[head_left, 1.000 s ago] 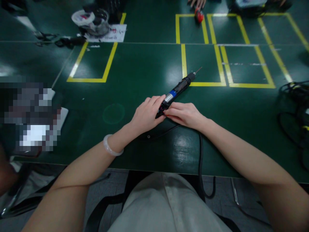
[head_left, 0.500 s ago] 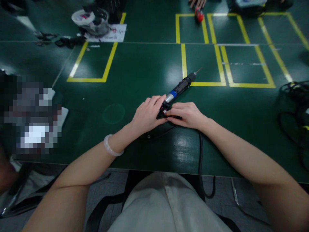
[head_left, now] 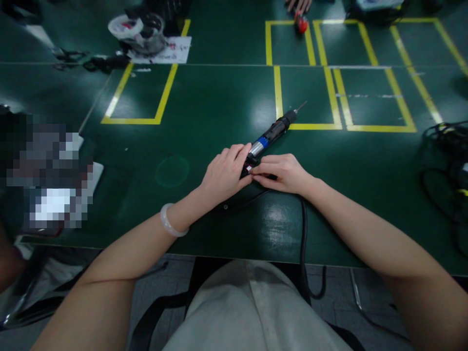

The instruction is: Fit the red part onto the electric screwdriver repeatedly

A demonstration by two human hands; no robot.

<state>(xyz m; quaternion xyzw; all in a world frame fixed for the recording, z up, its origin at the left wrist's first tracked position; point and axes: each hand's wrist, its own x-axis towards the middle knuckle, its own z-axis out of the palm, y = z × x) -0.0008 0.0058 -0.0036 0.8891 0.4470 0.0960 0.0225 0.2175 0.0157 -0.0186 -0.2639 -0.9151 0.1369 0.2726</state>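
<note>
An electric screwdriver (head_left: 269,135), black with a blue band and a silver section, lies slantwise on the green table, its thin bit pointing away to the upper right. My left hand (head_left: 225,170) is closed around its rear end and covers part of it. Close against that end, my right hand (head_left: 280,173) pinches with thumb and fingertips near a small red and white spot (head_left: 249,168). What the right fingertips hold is too small to make out. A black cable (head_left: 303,229) runs from under my right wrist over the table's front edge.
Yellow tape rectangles (head_left: 316,126) mark the green table (head_left: 219,97). At the back left a tub (head_left: 146,34) stands on a paper sheet. Another person's hand (head_left: 300,5) is near a red object (head_left: 302,23). Coiled cables (head_left: 448,161) lie at right; blurred items (head_left: 54,170) at left.
Both hands stay at the screwdriver's rear end, with only a slight shift of the fingers. The red and white spot shows a little more clearly now.
</note>
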